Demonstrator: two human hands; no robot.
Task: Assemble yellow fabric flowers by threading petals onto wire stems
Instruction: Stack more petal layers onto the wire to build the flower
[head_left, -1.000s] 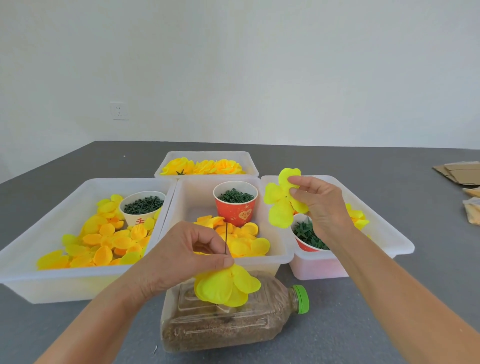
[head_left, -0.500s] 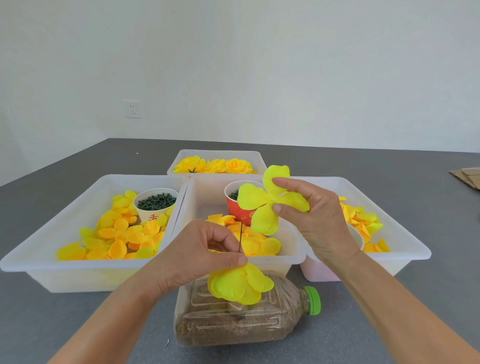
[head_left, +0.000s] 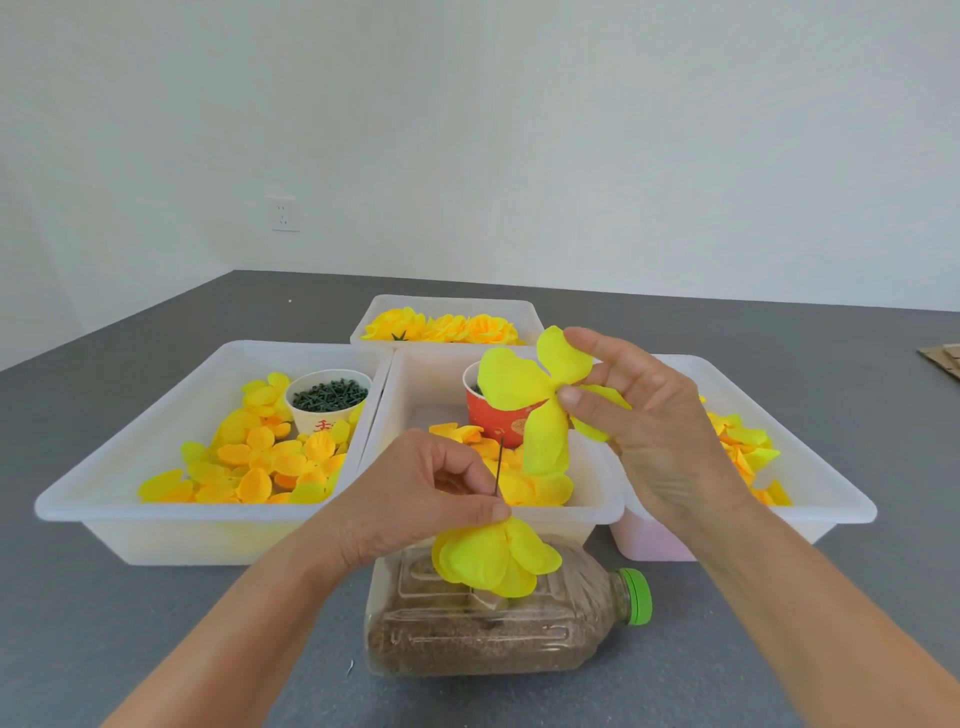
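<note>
My left hand (head_left: 415, 499) pinches a thin dark wire stem (head_left: 498, 465) just above a cluster of yellow petals (head_left: 493, 558) threaded on it; the wire tip points up. Under the cluster lies a plastic bottle (head_left: 498, 639) filled with brown grain, and the wire's lower end is hidden there. My right hand (head_left: 649, 421) pinches a loose four-lobed yellow petal piece (head_left: 540, 400) at its centre. That piece hangs above and slightly right of the wire tip, not touching it.
Three white trays stand side by side: the left tray (head_left: 104, 499) has loose petals and a white cup of green parts (head_left: 328, 399), the middle tray (head_left: 597, 512) a red cup (head_left: 493, 421), the right tray (head_left: 841, 499) more petals. A far tray (head_left: 447, 304) holds finished flowers.
My right hand has carried the loose petal piece from over the right tray leftward to above the wire tip. My left hand has kept its pinch on the stem.
</note>
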